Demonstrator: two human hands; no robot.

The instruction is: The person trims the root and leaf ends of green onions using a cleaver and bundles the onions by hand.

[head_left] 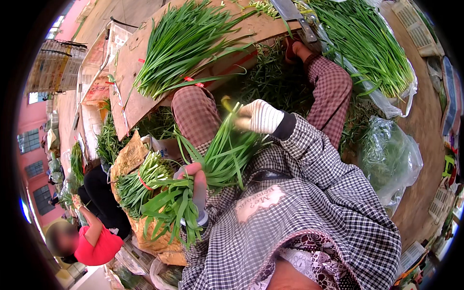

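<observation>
1. Green leaves point(220, 162) are lying in a loose bunch across the lap at the centre of the frame, and I am watching the left hand point(195, 176) clasping them around their middle.
2. Striped white cloth is covering the right hand point(263, 116), whose fingers are curling at the pale stalk ends; from here I am not able to tell whether they are pinching or only touching. Just beside them, a yellowish scrap point(225, 103) is blurring.
3. I am worrying most about a hard tug: the bunch is fanning loosely, so sound leaves could be sliding out with a bad one.
4. Long tips are drooping left of centre, seemingly overlapping the tied bunch point(135, 191); a quick lift could be snagging both.
5. If the left grasp is slackening, leaves could be dropping among the loose scraps point(268, 70) in the upper middle and getting mixed in.
6. At the top edge, the knife point(292, 14) is resting with its handle seemingly jutting past the board point(126, 77); a bumping knee could be tipping it towards the foot point(291, 50).
</observation>
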